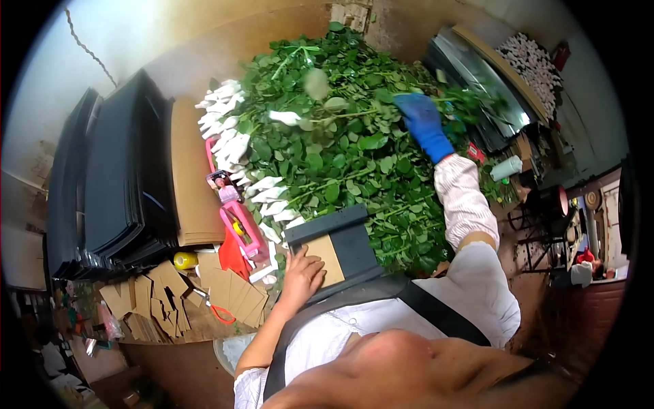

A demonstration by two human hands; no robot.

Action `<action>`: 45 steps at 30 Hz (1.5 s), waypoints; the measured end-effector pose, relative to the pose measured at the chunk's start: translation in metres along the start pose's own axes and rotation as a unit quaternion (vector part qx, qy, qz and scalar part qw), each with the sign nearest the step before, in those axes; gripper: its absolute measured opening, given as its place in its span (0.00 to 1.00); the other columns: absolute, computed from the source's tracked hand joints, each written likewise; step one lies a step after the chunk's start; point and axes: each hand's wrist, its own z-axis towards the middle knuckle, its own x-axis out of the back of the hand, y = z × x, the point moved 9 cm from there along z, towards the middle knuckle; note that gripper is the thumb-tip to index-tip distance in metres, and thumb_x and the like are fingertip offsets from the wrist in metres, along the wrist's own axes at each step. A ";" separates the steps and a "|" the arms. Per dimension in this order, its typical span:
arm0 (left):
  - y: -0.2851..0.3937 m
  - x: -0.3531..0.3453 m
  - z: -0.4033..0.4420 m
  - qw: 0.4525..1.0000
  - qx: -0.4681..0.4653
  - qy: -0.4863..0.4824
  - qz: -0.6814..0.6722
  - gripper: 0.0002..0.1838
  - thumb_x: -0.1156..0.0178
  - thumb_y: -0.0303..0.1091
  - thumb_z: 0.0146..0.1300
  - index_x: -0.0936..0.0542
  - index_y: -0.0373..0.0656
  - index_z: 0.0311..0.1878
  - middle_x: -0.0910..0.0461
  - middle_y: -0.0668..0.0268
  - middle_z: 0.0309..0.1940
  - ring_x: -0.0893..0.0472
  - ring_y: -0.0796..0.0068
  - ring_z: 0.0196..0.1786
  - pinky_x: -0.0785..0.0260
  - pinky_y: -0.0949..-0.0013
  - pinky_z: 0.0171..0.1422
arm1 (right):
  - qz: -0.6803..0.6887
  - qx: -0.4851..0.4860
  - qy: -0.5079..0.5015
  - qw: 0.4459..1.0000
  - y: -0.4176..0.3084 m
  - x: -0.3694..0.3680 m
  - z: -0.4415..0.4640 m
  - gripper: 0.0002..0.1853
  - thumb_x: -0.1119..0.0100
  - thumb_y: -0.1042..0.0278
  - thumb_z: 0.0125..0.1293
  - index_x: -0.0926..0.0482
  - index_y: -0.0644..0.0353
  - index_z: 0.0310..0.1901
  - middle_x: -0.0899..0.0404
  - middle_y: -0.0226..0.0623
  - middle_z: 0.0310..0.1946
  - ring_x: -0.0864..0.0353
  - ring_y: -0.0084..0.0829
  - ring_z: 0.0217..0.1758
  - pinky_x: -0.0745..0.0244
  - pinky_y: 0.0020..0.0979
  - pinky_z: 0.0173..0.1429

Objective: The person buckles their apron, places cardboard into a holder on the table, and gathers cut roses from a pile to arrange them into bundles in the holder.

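My left hand is bare and lies with its fingers stretched over the edge of a brown cardboard piece, inside a folded black sheet with raised sides. My right hand wears a blue glove and is closed around a rose stem above the leaf pile. At the stem's left end is a bud in a white sleeve; leaves trail out to the right of the glove. Beneath spreads a big heap of green rose stems, their white-sleeved buds lined up along the left side.
A pink tape dispenser stands left of the heap. Cardboard pieces, red-handled scissors and a yellow tape roll lie at lower left. Tall stacks of black sheets lean behind them. Shiny sheets stand at upper right.
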 end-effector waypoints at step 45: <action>-0.029 -0.034 -0.011 0.992 -0.016 -0.098 -0.076 0.16 0.30 0.28 0.48 0.11 0.58 0.42 0.26 0.63 0.59 0.40 0.43 0.76 0.44 0.46 0.76 | -0.162 -0.192 0.046 0.967 0.320 -0.032 -0.033 0.16 0.51 0.60 0.75 0.19 0.59 0.53 0.17 0.51 0.47 0.17 0.48 0.50 0.23 0.43 0.55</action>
